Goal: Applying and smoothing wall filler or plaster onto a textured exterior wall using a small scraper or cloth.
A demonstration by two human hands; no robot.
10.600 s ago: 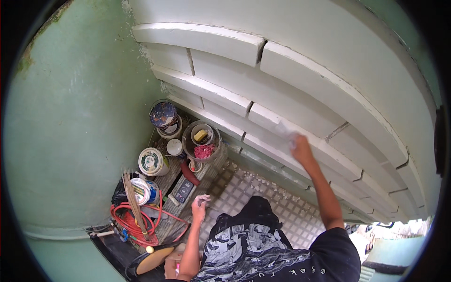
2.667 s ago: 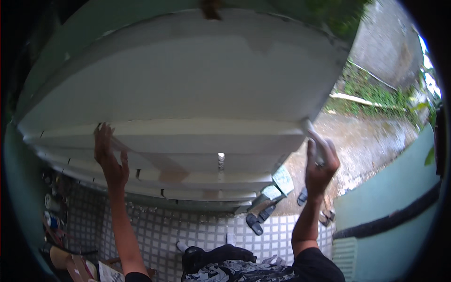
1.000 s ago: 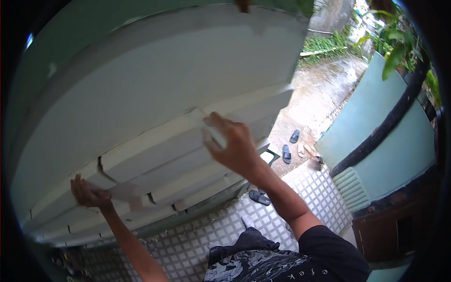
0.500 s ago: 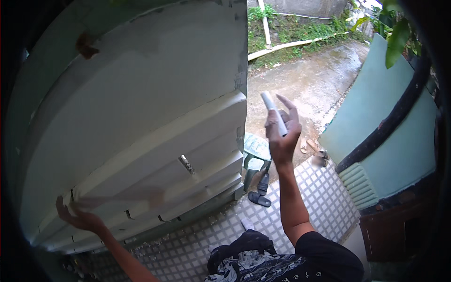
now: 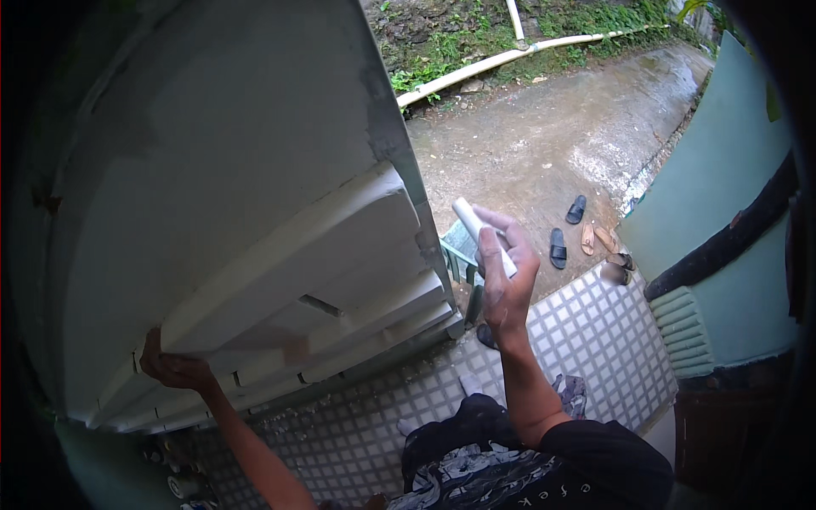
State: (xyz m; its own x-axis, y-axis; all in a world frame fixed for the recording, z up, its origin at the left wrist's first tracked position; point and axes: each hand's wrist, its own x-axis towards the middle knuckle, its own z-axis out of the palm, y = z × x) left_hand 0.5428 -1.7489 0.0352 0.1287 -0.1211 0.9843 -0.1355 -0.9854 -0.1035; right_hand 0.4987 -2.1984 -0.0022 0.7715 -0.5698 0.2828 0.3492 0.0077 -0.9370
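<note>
My right hand (image 5: 508, 276) is raised in front of the opening and closed around a smooth white stick (image 5: 474, 219), thick as a finger and held at a slant. Whether it is hollow I cannot tell. On the left, my left hand (image 5: 176, 367) reaches to a whitish wall (image 5: 229, 153) with stepped white slats. Its fingers are closed over the edge of a white slat (image 5: 255, 293), partly hidden behind it. Narrow slots (image 5: 321, 306) show between the slats.
Below lies a checked tile floor (image 5: 586, 323), with white crumbs along the wall's foot. Black slippers (image 5: 558, 248) and tan sandals (image 5: 588, 239) lie on wet concrete outside. A green plastic stool (image 5: 459, 246) stands by the wall's end. At right are a pale green wall (image 5: 714, 195) and a dark curved post (image 5: 722, 229).
My left hand has gone from loose, parted fingers near the slats to a closed hold on a slat edge. My right hand still holds the white stick. The view has shifted.
</note>
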